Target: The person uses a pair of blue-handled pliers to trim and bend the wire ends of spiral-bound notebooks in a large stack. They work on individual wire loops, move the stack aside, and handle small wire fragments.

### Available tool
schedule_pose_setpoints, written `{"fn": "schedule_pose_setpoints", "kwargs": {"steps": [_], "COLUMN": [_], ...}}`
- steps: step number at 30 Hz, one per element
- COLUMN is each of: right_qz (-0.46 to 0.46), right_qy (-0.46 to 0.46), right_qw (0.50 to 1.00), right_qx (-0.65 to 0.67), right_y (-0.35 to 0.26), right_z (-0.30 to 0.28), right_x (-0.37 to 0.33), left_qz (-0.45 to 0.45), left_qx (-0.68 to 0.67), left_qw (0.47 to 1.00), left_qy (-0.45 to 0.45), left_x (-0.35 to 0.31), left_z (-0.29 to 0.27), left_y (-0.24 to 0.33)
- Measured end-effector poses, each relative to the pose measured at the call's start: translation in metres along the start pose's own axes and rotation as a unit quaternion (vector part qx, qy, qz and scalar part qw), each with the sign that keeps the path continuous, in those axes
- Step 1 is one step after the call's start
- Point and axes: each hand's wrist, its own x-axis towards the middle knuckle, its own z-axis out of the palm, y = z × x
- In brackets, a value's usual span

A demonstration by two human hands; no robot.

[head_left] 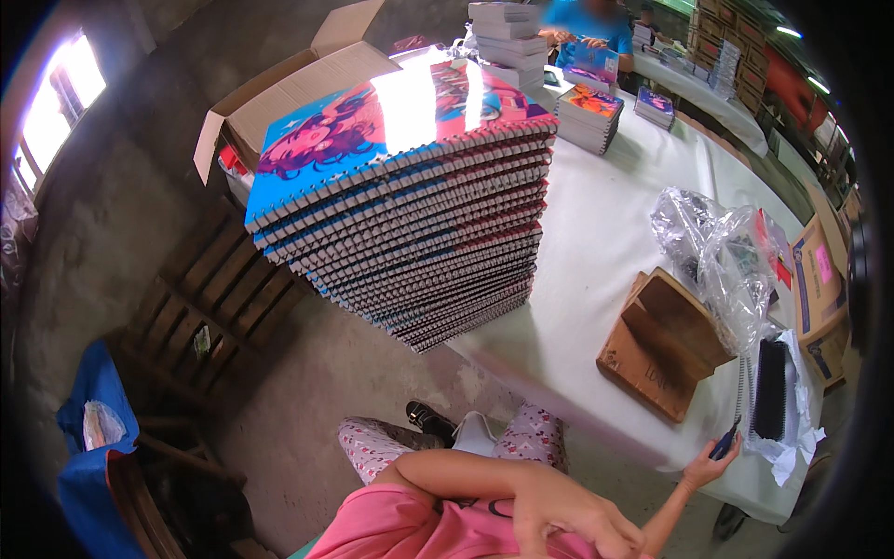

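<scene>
1. Spiral notebooks (419,210) stand in a tall stack left of the wooden stand (647,359); elbows are best kept clear of them.
2. Nearer the wearer than the stand, the right hand (711,466) grips a dark-blue-handled tool (724,445); a steady wrist should help.
3. The left hand (579,519), nearer still, curls loosely; whether it holds anything, I cannot tell.
4. Right of the stand lie black binding coils (770,389); separating them singly would likely avoid snags.
</scene>
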Motion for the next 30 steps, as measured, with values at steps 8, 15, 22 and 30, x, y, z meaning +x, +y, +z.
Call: {"fn": "schedule_pose_setpoints", "kwargs": {"steps": [8, 15, 22, 30], "right_qz": [0.004, 0.000, 0.132, -0.297], "right_qy": [-0.058, -0.013, 0.175, -0.270], "right_qw": [0.998, 0.998, 0.966, 0.883], "right_qx": [-0.040, -0.058, 0.134, 0.243], "right_y": [-0.003, -0.003, -0.055, -0.263], "right_z": [-0.001, -0.001, 0.001, 0.029], "right_x": [0.002, 0.002, 0.012, -0.060], "left_qz": [-0.018, -0.077, 0.014, -0.088], "left_qx": [0.048, 0.048, 0.161, 0.141], "left_qw": [0.999, 0.873, 0.478, 0.442], "left_qy": [-0.015, 0.480, 0.863, 0.881], "left_x": [-0.044, -0.168, -0.259, -0.256], "left_z": [0.002, 0.039, 0.057, 0.035], "left_y": [0.018, 0.042, 0.063, 0.081]}}
